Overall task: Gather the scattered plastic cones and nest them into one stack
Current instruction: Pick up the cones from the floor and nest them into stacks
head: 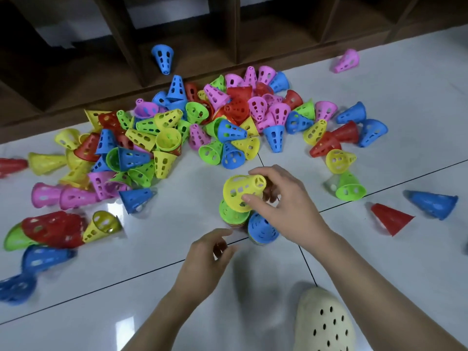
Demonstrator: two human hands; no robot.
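I see the right hand [283, 196] with its fingers gripping a yellow cone [240, 191], tilted just above the green-topped stack [231, 215] on the floor [152, 249]. Left hand [210, 252] sits near the stack's base, fingers loosely curled, holding nothing. Loose cones [215, 115] lie piled beyond, by the wooden shelf [101, 72].

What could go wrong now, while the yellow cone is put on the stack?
The right hand holds the yellow cone tilted over the green-topped stack, so it may seat crooked or tip the stack. The blue-topped stack stands right beside and could be knocked. The left hand steadies neither.
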